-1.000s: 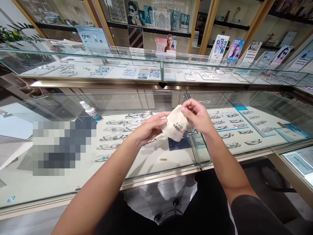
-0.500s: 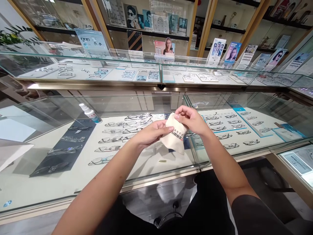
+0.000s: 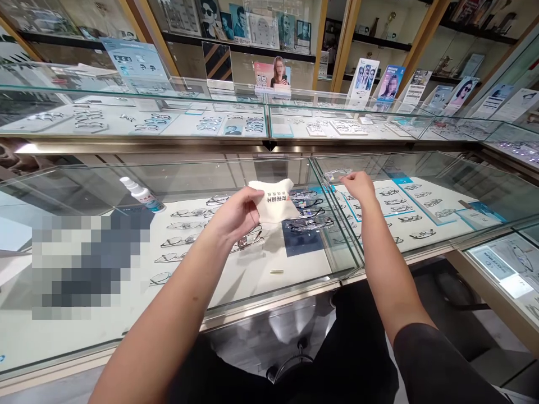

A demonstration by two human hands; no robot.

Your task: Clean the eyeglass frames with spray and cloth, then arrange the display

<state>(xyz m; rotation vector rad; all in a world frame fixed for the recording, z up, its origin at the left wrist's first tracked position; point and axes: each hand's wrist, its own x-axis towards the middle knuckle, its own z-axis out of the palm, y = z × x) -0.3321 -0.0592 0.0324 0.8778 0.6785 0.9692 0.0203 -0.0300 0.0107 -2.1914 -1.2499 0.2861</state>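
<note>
My left hand (image 3: 236,216) is closed on a cream cleaning cloth (image 3: 273,203) with printed lettering, held just above the glass top of the display counter (image 3: 295,280). My right hand (image 3: 357,186) has let the cloth go. It reaches to the right, fingers curled in a pinch at the near end of a clear-framed pair of glasses (image 3: 334,174) lying on the counter glass. Under the glass lie rows of spectacle frames (image 3: 185,227) on a white lining.
A small white spray bottle (image 3: 141,194) lies on the counter top at the left. A blurred patch covers the left part of the counter. A second glass counter (image 3: 269,120) with frames and standing leaflets (image 3: 366,78) runs behind. A chair base (image 3: 295,362) shows below.
My right hand left the cloth and moved right to the clear glasses on the counter. My left hand kept the cloth and lifted it slightly. The view shifted a little.
</note>
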